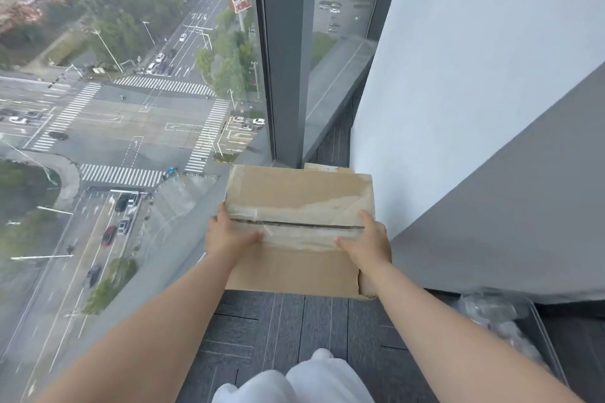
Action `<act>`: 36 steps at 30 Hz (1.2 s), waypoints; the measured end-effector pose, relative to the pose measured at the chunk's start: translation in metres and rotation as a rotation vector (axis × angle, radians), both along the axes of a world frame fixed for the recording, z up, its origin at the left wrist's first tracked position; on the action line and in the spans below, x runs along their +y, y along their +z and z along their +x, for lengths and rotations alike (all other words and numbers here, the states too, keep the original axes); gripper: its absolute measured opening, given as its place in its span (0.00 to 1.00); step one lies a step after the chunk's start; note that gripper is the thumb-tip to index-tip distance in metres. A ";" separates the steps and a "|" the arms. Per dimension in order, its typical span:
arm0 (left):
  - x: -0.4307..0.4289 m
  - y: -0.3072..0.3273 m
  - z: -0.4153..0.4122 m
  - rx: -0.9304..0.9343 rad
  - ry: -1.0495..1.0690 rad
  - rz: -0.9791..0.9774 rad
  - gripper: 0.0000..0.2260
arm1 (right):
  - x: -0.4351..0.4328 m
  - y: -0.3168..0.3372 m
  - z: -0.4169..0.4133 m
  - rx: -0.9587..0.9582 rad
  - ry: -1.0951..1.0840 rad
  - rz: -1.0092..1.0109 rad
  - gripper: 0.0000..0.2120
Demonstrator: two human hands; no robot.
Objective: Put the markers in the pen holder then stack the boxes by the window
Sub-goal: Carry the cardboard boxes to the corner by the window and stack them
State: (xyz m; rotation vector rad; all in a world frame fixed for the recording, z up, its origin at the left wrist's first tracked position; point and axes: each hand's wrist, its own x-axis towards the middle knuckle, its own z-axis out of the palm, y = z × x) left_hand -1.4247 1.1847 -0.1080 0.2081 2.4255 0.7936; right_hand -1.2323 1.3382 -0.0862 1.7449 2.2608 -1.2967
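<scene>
— Holding the cardboard box (299, 226) from both sides, is that what the person is doing?

— Yes. The left hand (226, 232) is clamped on its 9 o'clock edge and the right hand (368, 240) on its 3 o'clock edge, thumbs lying on the taped top, fingers (352, 244) wrapped around the sides. The box sits at the centre of the view, right up against the window (131, 108) frame and the white wall (474, 75).

— Is it on the floor (278, 330) or on another box?

— A sliver of a second box (322, 167) peeks out at 12 o'clock behind it, lower down by the look of it. So I judge the held one is being set on top, though I cannot tell whether it rests fully yet.

— And the markers?

— No markers or pen holder in view, so I cannot say whether that part is done; given the order of the task it is likely finished. At 4 o'clock a clear plastic bin (530, 337) stands on the floor.

— What remains?

— Squaring the box and letting go, probably; I see no further boxes waiting.
</scene>
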 end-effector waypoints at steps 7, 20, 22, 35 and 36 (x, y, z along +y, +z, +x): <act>0.051 -0.069 -0.034 -0.007 0.056 0.016 0.46 | 0.060 -0.066 -0.047 0.000 0.019 0.000 0.35; 0.151 -0.273 -0.127 0.041 0.009 0.114 0.32 | 0.160 -0.278 -0.149 0.061 -0.202 0.037 0.25; 0.162 -0.302 -0.140 0.065 -0.010 0.104 0.30 | 0.175 -0.309 -0.163 0.059 -0.215 0.043 0.26; 0.199 -0.397 -0.168 0.193 -0.095 0.065 0.25 | 0.234 -0.411 -0.188 0.153 -0.193 0.109 0.28; 0.202 -0.396 -0.168 0.189 -0.104 0.062 0.25 | 0.236 -0.412 -0.188 0.152 -0.177 0.100 0.29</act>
